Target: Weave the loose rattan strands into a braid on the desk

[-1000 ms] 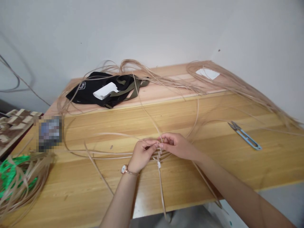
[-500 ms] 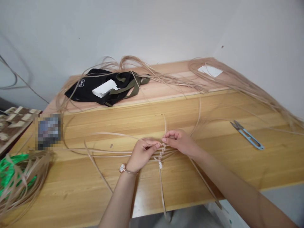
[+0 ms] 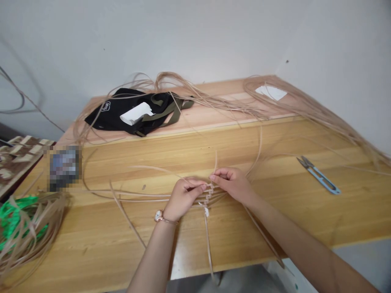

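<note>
A short woven band of pale rattan strips [image 3: 208,195] lies between my hands on the wooden table. Long loose strips run out from it to the left, to the right and toward the front edge. My left hand [image 3: 186,195], with a watch on its wrist, pinches strips at the band's upper left. My right hand [image 3: 231,182] pinches a strip at the band's upper end, and that strip's tip [image 3: 216,158] stands up above the fingers. White tape [image 3: 207,212] is wrapped at the band's lower end. My fingertips partly hide the crossing of the strips.
Blue thread snips [image 3: 319,176] lie at the right. Behind are a black bag [image 3: 119,110] with white paper [image 3: 137,113] and long strip bundles [image 3: 330,116]. Coiled strips with green plastic [image 3: 21,215] sit at the left, near a blurred-out item [image 3: 64,167].
My hands hold almost the same place and grip. The loose strip on the left has shifted slightly right, and the upright tip leans a little more to the right.
</note>
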The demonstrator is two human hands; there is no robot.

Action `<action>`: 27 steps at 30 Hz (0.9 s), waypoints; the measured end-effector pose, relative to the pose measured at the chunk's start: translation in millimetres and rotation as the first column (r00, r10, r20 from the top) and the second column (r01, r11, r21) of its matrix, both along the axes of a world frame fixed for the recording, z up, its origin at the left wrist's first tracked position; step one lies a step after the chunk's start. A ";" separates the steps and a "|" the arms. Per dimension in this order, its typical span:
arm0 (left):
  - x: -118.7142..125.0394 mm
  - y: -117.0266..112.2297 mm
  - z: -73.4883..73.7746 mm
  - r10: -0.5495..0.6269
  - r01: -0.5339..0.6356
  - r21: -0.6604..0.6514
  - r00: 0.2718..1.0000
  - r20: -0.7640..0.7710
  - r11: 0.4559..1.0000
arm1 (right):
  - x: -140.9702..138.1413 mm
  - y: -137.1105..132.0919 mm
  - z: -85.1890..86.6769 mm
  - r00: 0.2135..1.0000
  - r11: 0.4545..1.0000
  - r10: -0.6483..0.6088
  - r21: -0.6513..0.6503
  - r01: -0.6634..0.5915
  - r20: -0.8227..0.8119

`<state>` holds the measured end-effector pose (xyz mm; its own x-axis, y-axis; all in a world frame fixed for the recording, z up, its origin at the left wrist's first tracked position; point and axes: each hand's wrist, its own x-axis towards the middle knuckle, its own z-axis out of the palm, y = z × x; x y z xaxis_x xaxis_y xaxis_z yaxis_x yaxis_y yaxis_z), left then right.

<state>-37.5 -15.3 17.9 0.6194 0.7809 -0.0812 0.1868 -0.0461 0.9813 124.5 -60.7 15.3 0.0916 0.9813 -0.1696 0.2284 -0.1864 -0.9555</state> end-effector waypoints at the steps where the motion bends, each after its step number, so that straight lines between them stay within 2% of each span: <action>1: 0.4 -0.2 0.6 0.002 -0.002 -0.005 1.000 0.000 1.000 | 1.3 -0.6 0.1 1.000 1.000 0.020 -0.006 -0.020 -0.007; 6: 1.7 -0.6 3.5 0.013 -0.013 -0.020 1.000 0.008 1.000 | 8.0 -1.8 0.0 0.990 0.990 0.126 -0.057 -0.130 -0.066; 13: 5.2 -3.1 3.7 0.068 -0.066 -0.116 0.998 0.009 0.991 | 6.6 0.1 -0.5 0.977 0.979 0.205 -0.001 -0.205 -0.055; 18: 9.2 -2.8 0.6 0.056 -0.057 -0.064 0.998 -0.022 0.996 | 2.8 0.4 0.0 0.975 0.976 0.216 0.035 -0.215 -0.040; 27: 9.2 1.1 1.8 -0.011 0.011 -0.062 1.000 0.015 0.998 | -0.7 0.1 -2.3 0.976 0.975 0.217 0.054 -0.216 -0.008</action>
<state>-28.3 -14.2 19.8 0.6295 0.7677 -0.1202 0.1719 0.0133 0.9850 123.8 -60.7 13.0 -0.1261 0.9851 -0.1171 0.2450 -0.0835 -0.9659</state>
